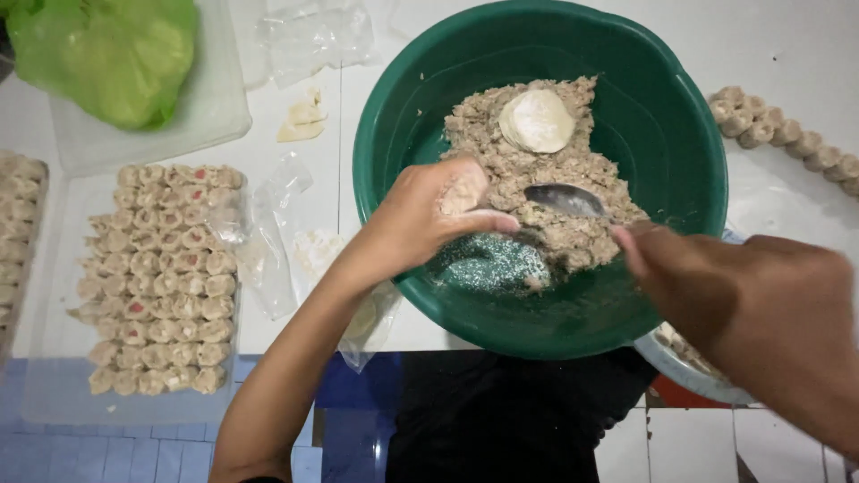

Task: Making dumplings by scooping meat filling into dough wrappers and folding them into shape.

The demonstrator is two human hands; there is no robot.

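The left hand cups a thin pale dough wrapper over the round green plastic basin. The right hand pinches a metal spoon, its bowl just beside the left fingers, resting on brownish minced filling (a wrapper stack lies beyond).
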